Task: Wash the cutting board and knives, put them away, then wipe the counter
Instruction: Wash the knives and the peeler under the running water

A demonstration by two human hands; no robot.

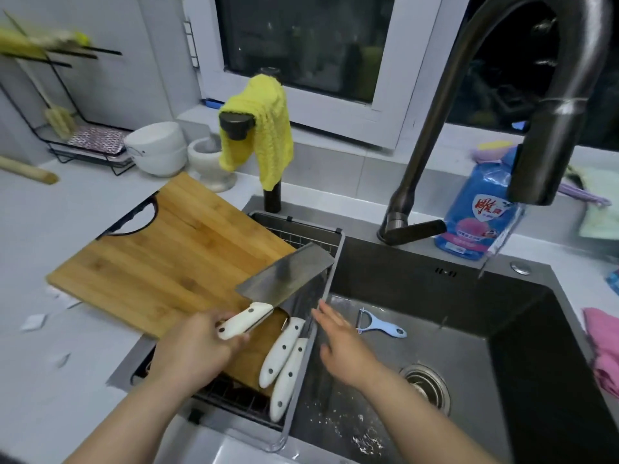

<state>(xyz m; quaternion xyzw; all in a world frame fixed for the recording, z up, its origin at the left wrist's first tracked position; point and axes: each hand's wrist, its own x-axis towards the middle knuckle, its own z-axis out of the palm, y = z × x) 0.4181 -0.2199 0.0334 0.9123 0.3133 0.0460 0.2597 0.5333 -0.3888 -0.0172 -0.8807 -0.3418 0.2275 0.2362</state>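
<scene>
My left hand (pixel 194 349) grips the white handle of a cleaver (pixel 284 274), whose broad blade points up and right over the drain basket (pixel 330 279). My right hand (pixel 341 343) hovers with straight fingers beside the basket's right rim, over the sink (pixel 469 296), holding nothing. Two more white-handled knives (pixel 283 356) lie in the basket, blades hidden under the cleaver. A bamboo cutting board (pixel 160 259) lies partly on the counter and partly over the basket.
Water trickles from the tall dark faucet (pixel 536 128). A blue peeler (pixel 378 324) lies in the sink near the drain (pixel 425 386). A yellow cloth (pixel 264 128) hangs behind the board, a blue detergent bag (pixel 475 216) stands right, a pink cloth (pixel 603 346) lies at the right edge.
</scene>
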